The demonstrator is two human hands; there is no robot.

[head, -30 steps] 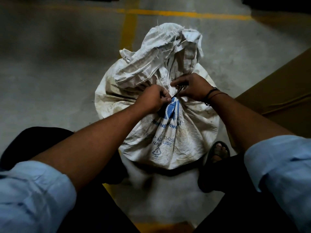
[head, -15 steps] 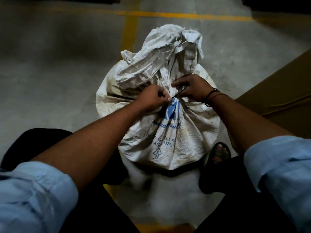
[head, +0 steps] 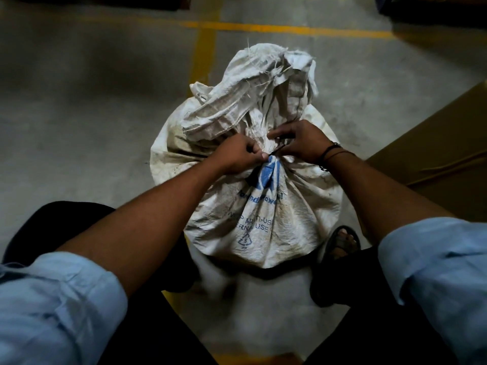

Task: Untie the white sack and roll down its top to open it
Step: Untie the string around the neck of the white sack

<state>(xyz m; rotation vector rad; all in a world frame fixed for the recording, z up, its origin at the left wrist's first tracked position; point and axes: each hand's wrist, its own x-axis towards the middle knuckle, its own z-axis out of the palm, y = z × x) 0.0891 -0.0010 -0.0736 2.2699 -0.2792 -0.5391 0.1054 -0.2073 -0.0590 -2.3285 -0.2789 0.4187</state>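
A dirty white woven sack (head: 263,222) with blue print stands on the concrete floor between my legs. Its neck is gathered and bound by a thin dark tie (head: 276,150). Above the tie the loose sack top (head: 250,101) flops back, crumpled. My left hand (head: 237,156) pinches one end of the tie at the neck. My right hand (head: 303,143), with dark bands at the wrist, pinches the tie's other side, fingers closed. The knot itself is mostly hidden by my fingers.
Grey concrete floor (head: 79,114) with yellow painted lines (head: 205,48) runs behind the sack. A brown cardboard box (head: 434,154) lies at the right. My sandalled foot (head: 342,241) rests beside the sack's right base. Dark objects sit at the far top edge.
Both hands stay at the sack's neck, fingers working the tie with small shifts. The sack has not visibly moved.
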